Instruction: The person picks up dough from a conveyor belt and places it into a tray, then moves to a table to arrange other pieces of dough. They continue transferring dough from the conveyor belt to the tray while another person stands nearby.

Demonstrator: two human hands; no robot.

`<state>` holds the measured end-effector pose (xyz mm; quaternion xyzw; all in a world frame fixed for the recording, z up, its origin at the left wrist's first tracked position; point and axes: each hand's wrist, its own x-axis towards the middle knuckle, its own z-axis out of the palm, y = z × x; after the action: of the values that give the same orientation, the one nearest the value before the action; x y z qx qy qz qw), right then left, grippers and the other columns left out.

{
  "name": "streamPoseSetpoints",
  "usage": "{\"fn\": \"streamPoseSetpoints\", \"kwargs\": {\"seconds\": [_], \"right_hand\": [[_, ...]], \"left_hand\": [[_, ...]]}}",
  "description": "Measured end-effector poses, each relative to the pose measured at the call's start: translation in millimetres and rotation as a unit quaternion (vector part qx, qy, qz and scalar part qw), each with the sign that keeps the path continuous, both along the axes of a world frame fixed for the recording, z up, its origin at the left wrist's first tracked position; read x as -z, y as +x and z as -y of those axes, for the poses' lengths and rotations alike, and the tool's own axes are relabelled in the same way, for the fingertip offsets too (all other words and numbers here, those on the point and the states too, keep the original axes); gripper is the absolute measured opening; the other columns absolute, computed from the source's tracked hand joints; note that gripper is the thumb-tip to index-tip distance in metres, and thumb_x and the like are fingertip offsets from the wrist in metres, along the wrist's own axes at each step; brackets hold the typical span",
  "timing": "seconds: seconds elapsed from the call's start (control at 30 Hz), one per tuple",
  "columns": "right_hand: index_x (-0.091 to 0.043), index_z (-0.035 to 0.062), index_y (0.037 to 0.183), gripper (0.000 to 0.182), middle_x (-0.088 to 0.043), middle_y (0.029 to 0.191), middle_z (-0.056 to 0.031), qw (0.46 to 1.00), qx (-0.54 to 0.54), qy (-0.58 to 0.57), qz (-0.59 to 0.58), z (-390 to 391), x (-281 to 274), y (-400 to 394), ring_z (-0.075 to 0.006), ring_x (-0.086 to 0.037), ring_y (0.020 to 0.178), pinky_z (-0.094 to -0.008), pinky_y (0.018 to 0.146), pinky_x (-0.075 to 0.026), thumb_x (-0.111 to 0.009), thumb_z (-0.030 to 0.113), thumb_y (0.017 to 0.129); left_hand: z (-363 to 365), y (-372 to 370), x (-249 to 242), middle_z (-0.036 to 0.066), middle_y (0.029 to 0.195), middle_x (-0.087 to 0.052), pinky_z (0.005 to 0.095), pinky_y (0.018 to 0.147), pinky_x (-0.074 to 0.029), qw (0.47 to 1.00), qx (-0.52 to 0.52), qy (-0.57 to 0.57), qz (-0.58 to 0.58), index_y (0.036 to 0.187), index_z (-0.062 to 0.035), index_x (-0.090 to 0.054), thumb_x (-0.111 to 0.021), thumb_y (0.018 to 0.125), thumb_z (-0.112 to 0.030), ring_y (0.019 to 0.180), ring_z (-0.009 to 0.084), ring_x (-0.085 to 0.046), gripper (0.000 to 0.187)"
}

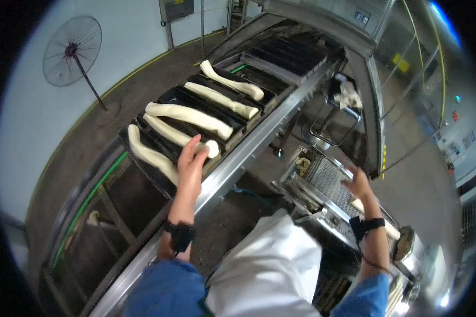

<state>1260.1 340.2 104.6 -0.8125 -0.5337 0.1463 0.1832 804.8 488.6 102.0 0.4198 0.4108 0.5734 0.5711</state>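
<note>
Several long, pale cream rolls that look like dough lie in black trough-like trays on a metal line. My left hand is on the near end of one dough roll, with fingers bent across it and the thumb by its rounded end. Another roll lies just left of this hand; a thicker roll rests in the tray beyond. Over a mesh conveyor at the right, my right hand is blurred, with fingers apart and nothing visible in it. A pale piece partly shows beneath my right wrist.
A steel rail runs between me and the trays. Irregular pale scraps sit on a stand at the back right. A fan stands by the left wall. A metal frame spans the line's far end.
</note>
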Motion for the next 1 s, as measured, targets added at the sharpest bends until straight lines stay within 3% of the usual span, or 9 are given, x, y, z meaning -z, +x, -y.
{"fn": "streamPoseSetpoints", "kwargs": {"seconds": [0.3, 0.37, 0.5, 0.6, 0.63, 0.73, 0.87, 0.9, 1.0], "right_hand": [[-0.055, 0.0171, 0.124, 0.058, -0.049, 0.128, -0.0139, 0.948, 0.125, -0.099, 0.276, 78.0, 55.5, 73.4, -0.0349, -0.045, 0.123, -0.0531, 0.097, -0.042, -0.074, 0.020, 0.070], [-0.058, 0.0184, 0.119, 0.053, -0.050, 0.127, -0.0146, 0.939, 0.116, -0.155, 0.285, 69.8, 35.2, 69.5, -0.0338, -0.045, 0.123, -0.0522, 0.097, -0.042, -0.074, 0.024, 0.070], [-0.062, 0.0154, 0.115, 0.048, -0.051, 0.123, -0.0191, 0.931, 0.059, -0.160, 0.324, 69.1, 19.9, 78.6, -0.0350, -0.047, 0.120, -0.0522, 0.093, -0.044, -0.075, 0.027, 0.070], [-0.060, 0.0053, 0.111, 0.039, -0.053, 0.122, -0.0219, 0.991, 0.128, 0.035, 0.030, 91.6, 6.1, 101.3, -0.0347, -0.053, 0.113, -0.0472, 0.089, -0.047, -0.069, 0.021, 0.076], [-0.058, 0.0046, 0.110, 0.033, -0.054, 0.123, -0.0172, 0.957, 0.121, 0.150, -0.217, 107.2, 32.2, 139.1, -0.0270, -0.054, 0.111, -0.0424, 0.087, -0.048, -0.064, 0.022, 0.083], [-0.050, 0.0006, 0.118, 0.039, -0.055, 0.120, -0.0141, 0.764, 0.268, 0.388, -0.439, 168.4, -22.5, 147.3, -0.0235, -0.052, 0.114, -0.0413, 0.097, -0.045, -0.060, 0.025, 0.090], [-0.043, -0.0046, 0.129, 0.051, -0.047, 0.129, -0.0213, 0.766, 0.237, 0.546, -0.242, 311.7, 1.6, 200.1, -0.0298, -0.048, 0.122, -0.0400, 0.108, -0.040, -0.048, 0.035, 0.097], [-0.043, -0.0048, 0.130, 0.052, -0.047, 0.129, -0.0218, 0.803, 0.328, 0.486, -0.109, 331.2, 0.2, 199.2, -0.0304, -0.048, 0.122, -0.0405, 0.107, -0.040, -0.049, 0.036, 0.097], [-0.042, -0.0054, 0.130, 0.057, -0.045, 0.130, -0.0233, 0.823, 0.475, 0.297, 0.096, 371.7, 9.7, 194.7, -0.0322, -0.048, 0.122, -0.0417, 0.106, -0.040, -0.049, 0.039, 0.095]], "left_hand": [[-9.2, -5.2, -11.5, 0.017, 0.130, -0.050, 0.0326, 0.098, -0.042, 0.982, -0.094, -0.011, -0.161, 0.134, -0.0041, -0.049, -0.062, 0.062, 0.015, 0.115, 0.0257, -0.052, 0.075], [-9.8, -12.2, -3.3, 0.023, 0.139, -0.042, 0.0380, 0.114, -0.025, 0.895, -0.128, 0.019, -0.427, 0.138, -0.0085, -0.045, -0.063, 0.059, 0.012, 0.136, 0.0352, -0.031, 0.083], [-8.8, 0.0, -34.3, 0.028, 0.140, -0.039, 0.0375, 0.114, -0.024, 0.813, -0.101, 0.005, -0.573, 0.144, -0.0010, -0.034, -0.068, 0.057, 0.002, 0.138, 0.0358, -0.028, 0.093], [-30.8, -10.1, -46.4, 0.027, 0.137, -0.043, 0.0371, 0.107, -0.032, 0.959, -0.099, -0.074, -0.256, 0.144, 0.0062, -0.028, -0.066, 0.061, -0.004, 0.129, 0.0341, -0.040, 0.092], [-30.4, -7.5, -58.9, 0.026, 0.133, -0.046, 0.0365, 0.101, -0.038, 0.962, -0.134, -0.058, -0.233, 0.143, 0.0089, -0.029, -0.067, 0.066, -0.009, 0.124, 0.0312, -0.045, 0.088], [-83.2, -56.7, -19.5, 0.025, 0.128, -0.050, 0.0358, 0.094, -0.041, 0.972, -0.083, 0.079, -0.206, 0.141, 0.0114, -0.030, -0.066, 0.071, -0.016, 0.114, 0.0300, -0.051, 0.083], [-158.8, -63.7, -16.9, 0.021, 0.122, -0.055, 0.0334, 0.091, -0.042, 0.937, -0.131, 0.044, -0.320, 0.140, 0.0118, -0.034, -0.066, 0.075, -0.020, 0.103, 0.0259, -0.054, 0.079], [-156.4, -40.9, -32.8, 0.020, 0.122, -0.055, 0.0321, 0.090, -0.042, 0.929, -0.227, -0.038, -0.288, 0.139, 0.0112, -0.035, -0.065, 0.076, -0.019, 0.103, 0.0246, -0.054, 0.076], [-126.0, 2.0, -84.1, 0.017, 0.142, -0.042, 0.0322, 0.104, -0.031, 0.952, -0.108, -0.061, -0.278, 0.147, 0.0007, -0.028, -0.063, 0.081, -0.019, 0.124, 0.0284, -0.047, 0.077]]}}
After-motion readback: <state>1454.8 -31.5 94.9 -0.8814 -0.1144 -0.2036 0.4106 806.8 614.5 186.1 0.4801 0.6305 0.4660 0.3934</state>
